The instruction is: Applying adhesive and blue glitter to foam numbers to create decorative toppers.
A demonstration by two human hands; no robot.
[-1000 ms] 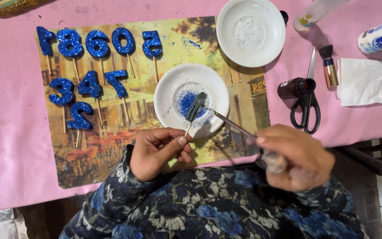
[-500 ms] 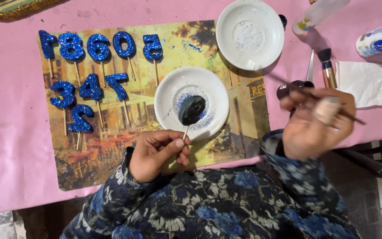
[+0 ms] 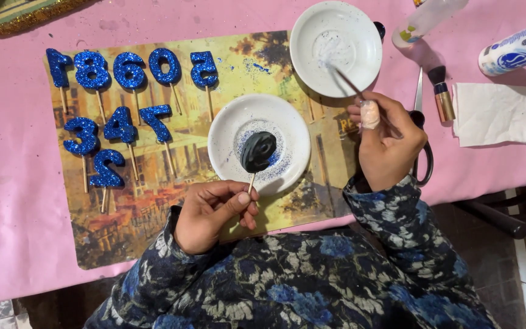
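Right hand (image 3: pixel 391 143), pinching brush (image 3: pixel 351 82), now swung from near plate (image 3: pixel 223 152) to far dish (image 3: pixel 312 67) by mat's top edge; left hand (image 3: pixel 214 213) still pinches dark numeral's (image 3: pixel 258 151) stick over plate — prob. reloading brush.

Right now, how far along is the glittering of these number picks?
Done: nine blue glittered numbers lie in rows on the picture mat. In hand: the left hand holds a dark, unglittered piece on a stick over the plate with blue glitter, while the right hand dips a thin brush into the upper white plate. Left: coating that dark piece.
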